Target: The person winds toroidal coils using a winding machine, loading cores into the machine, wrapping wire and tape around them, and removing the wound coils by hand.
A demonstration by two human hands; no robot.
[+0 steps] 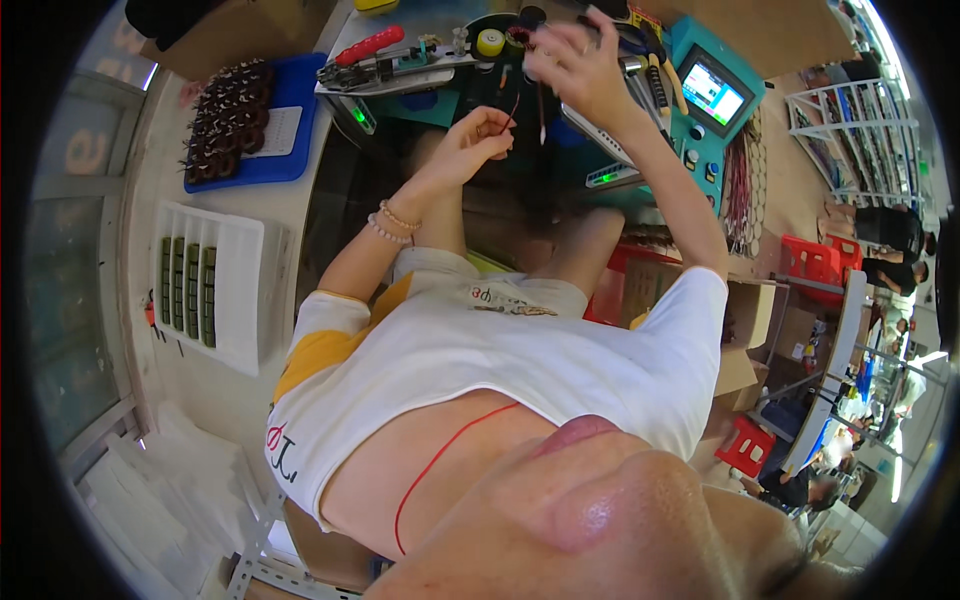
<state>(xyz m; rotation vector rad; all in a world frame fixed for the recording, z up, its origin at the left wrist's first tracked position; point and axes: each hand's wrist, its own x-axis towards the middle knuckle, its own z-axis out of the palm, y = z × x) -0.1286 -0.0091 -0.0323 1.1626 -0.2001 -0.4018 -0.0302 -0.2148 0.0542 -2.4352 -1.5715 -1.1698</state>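
Observation:
My left hand [470, 148] is closed in a pinch on a thin dark red wire [514, 112], in front of a teal winding machine [585, 155]. Higher up and to the right, my right hand [580, 68] is smeared by motion. Some of its fingers look bent and one points upward; whether they grip anything does not show. Right beside its fingertips is a small dark ring coil [519, 37] with reddish windings. A yellow roller [490, 42] stands just left of that coil.
Red-handled pliers [370, 45] lie at the upper left, and other pliers [657, 85] stand near a lit screen [714, 92]. A blue tray [295, 75] holds several wound coils. Below it sits a white tray [235, 290] with green pieces. Wire bundles [742, 190] hang at right.

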